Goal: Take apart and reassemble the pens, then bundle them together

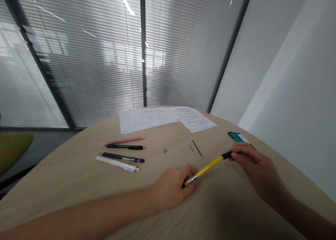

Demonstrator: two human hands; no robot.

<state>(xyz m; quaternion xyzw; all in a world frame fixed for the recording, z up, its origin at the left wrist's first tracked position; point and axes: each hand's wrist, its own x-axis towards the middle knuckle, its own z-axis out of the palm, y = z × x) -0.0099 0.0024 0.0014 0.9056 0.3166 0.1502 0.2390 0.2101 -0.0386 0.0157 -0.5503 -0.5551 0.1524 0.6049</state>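
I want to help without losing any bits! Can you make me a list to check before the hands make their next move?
1. Left hand holds the yellow pen by its silver-clip end: ok.
2. Right hand holds the other end, by the black grip: ok.
3. Pen tip is in place: cannot tell, because the right hand covers that end.
4. Thin black refill lies apart from both hands: ok.
5. Tiny loose bits are gathered together: not ok. The dark curly piece and short grey piece lie apart on the table.
6. Four other pens are away from both hands: ok.
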